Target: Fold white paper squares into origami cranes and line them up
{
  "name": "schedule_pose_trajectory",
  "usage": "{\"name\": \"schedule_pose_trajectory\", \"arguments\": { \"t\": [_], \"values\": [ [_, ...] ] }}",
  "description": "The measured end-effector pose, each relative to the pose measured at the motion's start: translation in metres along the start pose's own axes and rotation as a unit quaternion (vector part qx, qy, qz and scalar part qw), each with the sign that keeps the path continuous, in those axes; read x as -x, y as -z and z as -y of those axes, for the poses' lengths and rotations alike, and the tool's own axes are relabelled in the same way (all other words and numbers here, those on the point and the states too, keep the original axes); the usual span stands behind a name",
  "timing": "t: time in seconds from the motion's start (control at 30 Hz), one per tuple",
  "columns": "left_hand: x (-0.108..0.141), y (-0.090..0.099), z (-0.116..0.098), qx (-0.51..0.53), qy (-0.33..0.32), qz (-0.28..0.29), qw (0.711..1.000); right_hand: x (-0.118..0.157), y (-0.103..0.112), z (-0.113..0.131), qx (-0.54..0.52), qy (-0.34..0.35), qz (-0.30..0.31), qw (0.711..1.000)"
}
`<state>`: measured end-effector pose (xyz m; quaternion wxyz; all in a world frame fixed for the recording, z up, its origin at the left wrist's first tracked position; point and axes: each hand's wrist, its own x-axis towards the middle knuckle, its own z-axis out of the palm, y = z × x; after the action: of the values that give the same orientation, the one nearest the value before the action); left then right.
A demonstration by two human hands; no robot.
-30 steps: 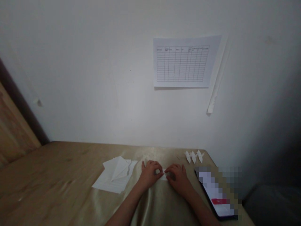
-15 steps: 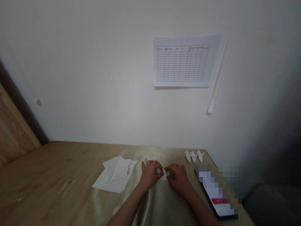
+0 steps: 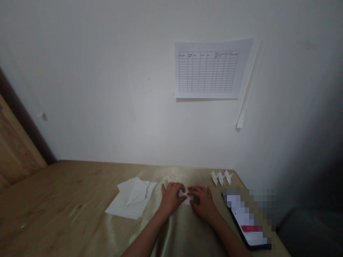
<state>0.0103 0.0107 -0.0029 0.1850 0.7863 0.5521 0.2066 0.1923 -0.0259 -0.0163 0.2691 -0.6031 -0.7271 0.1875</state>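
Observation:
A small white piece of paper (image 3: 187,200) lies on the cloth-covered table between my hands. My left hand (image 3: 172,197) touches its left side, thumb and forefinger curved with a gap between them. From the right, my right hand (image 3: 202,200) rests at the paper's other side, its fingers bent and apart. Part of the paper is hidden under the fingers. Three small folded white paper figures (image 3: 220,178) stand in a row beyond my right hand. Left of my left hand is a loose pile of white paper sheets (image 3: 131,201), some folded or torn.
A phone (image 3: 245,221) with a lit screen lies at the right edge of the table (image 3: 66,203). Behind is a wall with a printed grid sheet (image 3: 207,71). A wooden panel (image 3: 16,146) stands at the far left.
The forefinger of my left hand has lifted away from its thumb, and the fingers of my right hand have shifted slightly over the paper. The rest looks the same.

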Motion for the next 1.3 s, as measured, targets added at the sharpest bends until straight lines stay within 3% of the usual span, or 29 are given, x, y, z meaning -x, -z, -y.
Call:
{"name": "schedule_pose_trajectory", "arguments": {
  "t": [0.33,0.8,1.3],
  "values": [
    [0.001,0.002,0.001,-0.013,-0.038,0.002,0.999,-0.002,0.001,-0.004,-0.008,0.010,-0.020,1.000],
    [-0.001,0.002,0.006,0.010,-0.010,0.008,1.000,-0.002,0.001,-0.007,0.018,-0.001,-0.019,1.000],
    [-0.001,-0.001,0.008,-0.001,-0.030,-0.006,1.000,-0.001,0.001,-0.003,0.016,-0.002,-0.030,0.999]
  ]
}}
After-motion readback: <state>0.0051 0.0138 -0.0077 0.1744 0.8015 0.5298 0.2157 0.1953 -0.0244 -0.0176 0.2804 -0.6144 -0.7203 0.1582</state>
